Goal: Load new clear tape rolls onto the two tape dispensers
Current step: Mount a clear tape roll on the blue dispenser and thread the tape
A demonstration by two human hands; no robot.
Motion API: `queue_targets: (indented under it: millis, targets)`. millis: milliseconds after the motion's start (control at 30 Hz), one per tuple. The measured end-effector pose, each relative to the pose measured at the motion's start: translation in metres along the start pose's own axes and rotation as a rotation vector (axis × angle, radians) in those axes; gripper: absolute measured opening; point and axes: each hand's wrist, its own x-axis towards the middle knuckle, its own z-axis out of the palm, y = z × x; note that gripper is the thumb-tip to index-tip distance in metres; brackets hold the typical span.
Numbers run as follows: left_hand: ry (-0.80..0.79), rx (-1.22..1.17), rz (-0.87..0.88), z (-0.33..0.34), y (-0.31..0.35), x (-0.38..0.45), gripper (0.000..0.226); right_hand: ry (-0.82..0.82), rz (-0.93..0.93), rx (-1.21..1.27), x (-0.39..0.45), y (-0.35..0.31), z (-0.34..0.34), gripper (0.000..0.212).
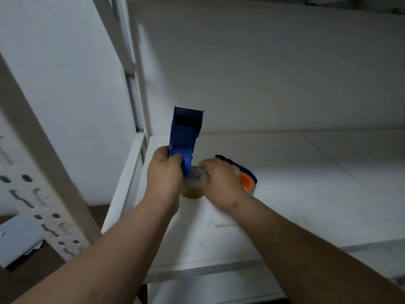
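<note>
My left hand [164,172] grips a blue tape dispenser [185,137] by its lower end, holding it upright above the white shelf [285,194] with its toothed edge at the top. My right hand [221,182] is closed on a clear tape roll [195,179] that sits against the dispenser's base between both hands. Its yellowish lower part shows under my palms. Behind my right hand a second blue dispenser [245,170] lies on the shelf, with an orange hub [246,182] showing; most of it is hidden by my hand.
A white perforated shelf upright [43,194] runs diagonally at the left. Another upright [138,95] stands at the shelf's back left corner. A pale sheet [19,238] lies on a brown surface at the lower left. The shelf's front edge [208,268] is near my forearms.
</note>
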Motion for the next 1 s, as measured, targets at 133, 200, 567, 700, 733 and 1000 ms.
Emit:
queue_targets:
  millis: [133, 200, 567, 700, 733, 1000]
  targets:
    - [-0.147, -0.038, -0.019, 0.055, 0.009, -0.023, 0.027, 0.026, 0.129, 0.206, -0.016, 0.031, -0.044, 0.032]
    - [-0.211, -0.035, -0.041, 0.088, 0.009, -0.038, 0.025, 0.053, 0.216, 0.355, -0.029, 0.056, -0.064, 0.026]
    - [-0.401, -0.019, -0.220, 0.303, -0.014, -0.135, 0.018, 0.132, 0.373, 0.323, -0.133, 0.263, -0.186, 0.027]
    - [-0.436, -0.058, -0.322, 0.365, -0.025, -0.165, 0.019, 0.115, 0.417, 0.280, -0.162, 0.330, -0.215, 0.026]
    - [-0.441, -0.081, -0.356, 0.379, -0.027, -0.172, 0.019, 0.112, 0.431, 0.269, -0.168, 0.343, -0.220, 0.025]
    - [-0.477, -0.218, -0.572, 0.483, -0.044, -0.171, 0.012, 0.131, 0.482, 0.165, -0.181, 0.445, -0.247, 0.027]
